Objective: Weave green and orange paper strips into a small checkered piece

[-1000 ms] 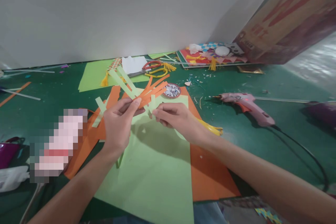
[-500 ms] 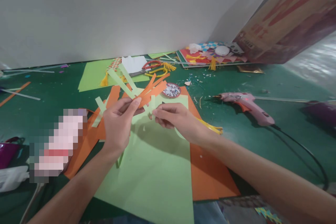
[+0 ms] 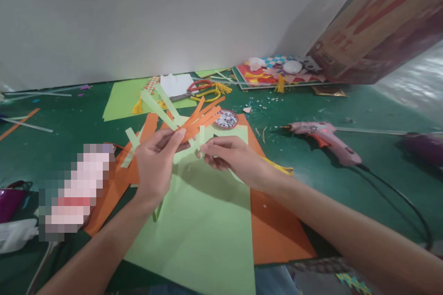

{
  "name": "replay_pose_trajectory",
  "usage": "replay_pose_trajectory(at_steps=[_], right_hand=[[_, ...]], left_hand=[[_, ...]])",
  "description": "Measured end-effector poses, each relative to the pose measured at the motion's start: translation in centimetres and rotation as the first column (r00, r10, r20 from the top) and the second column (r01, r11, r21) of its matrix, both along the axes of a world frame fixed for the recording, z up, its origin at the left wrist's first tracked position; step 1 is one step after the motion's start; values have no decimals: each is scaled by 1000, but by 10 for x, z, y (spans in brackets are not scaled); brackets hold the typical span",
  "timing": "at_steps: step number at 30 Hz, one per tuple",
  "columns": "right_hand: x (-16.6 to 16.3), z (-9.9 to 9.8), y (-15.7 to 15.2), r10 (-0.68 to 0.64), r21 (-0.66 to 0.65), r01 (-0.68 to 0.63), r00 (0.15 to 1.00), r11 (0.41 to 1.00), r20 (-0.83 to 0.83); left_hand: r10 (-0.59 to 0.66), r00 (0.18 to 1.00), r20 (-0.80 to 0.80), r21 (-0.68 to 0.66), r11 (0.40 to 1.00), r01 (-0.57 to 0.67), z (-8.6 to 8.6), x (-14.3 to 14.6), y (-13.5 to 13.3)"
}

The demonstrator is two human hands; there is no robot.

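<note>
My left hand [image 3: 157,156] pinches a bundle of woven paper strips, orange strips [image 3: 200,120] fanning to the right and light green strips [image 3: 161,110] reaching up and left. Between the thumb and fingers of my right hand [image 3: 230,154] is the end of a short light green strip [image 3: 202,136], held upright beside the bundle. Both hands are over a light green paper sheet [image 3: 207,230], which lies on an orange sheet [image 3: 277,230]. Just beyond the bundle sits a small round dish [image 3: 226,119] of beads, partly hidden by the orange strips.
A pink glue gun [image 3: 325,138] with a black cord lies at right. Scissors [image 3: 197,90], yellow tassels and green paper [image 3: 119,97] are at the back. Decorated cards [image 3: 252,73] lean near a large printed bag [image 3: 374,27]. A pixelated object [image 3: 78,189] and white bottle [image 3: 17,235] stand left.
Both hands keep almost the same place. The orange strips in my left hand have spread and turned slightly, showing more separate ends.
</note>
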State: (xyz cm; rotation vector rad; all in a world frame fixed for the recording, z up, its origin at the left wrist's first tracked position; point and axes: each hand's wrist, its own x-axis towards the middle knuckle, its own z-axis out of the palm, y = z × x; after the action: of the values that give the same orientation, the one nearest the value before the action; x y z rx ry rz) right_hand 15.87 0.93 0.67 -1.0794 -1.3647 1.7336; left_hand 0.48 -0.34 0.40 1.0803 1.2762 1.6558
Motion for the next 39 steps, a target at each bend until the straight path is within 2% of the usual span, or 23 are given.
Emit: replay_pose_trajectory(at_steps=[8, 14, 17, 23, 39], right_hand=[[0, 1, -1, 11, 39, -12, 1000, 999, 26], [3, -1, -1, 15, 226, -42, 993, 973, 119], [3, 0, -2, 20, 272, -58, 990, 961, 142], [2, 1, -2, 12, 276, -57, 987, 959, 162], [4, 1, -1, 14, 305, -70, 983, 950, 181]], left_hand=[[1, 999, -32, -12, 1000, -2, 2, 1, -1], [-11, 1000, -28, -38, 999, 10, 2, 1, -1], [-21, 1000, 11, -43, 999, 22, 1, 0, 1], [-39, 998, 41, -47, 998, 41, -1, 0, 2], [-107, 994, -35, -111, 989, 103, 0, -1, 1]])
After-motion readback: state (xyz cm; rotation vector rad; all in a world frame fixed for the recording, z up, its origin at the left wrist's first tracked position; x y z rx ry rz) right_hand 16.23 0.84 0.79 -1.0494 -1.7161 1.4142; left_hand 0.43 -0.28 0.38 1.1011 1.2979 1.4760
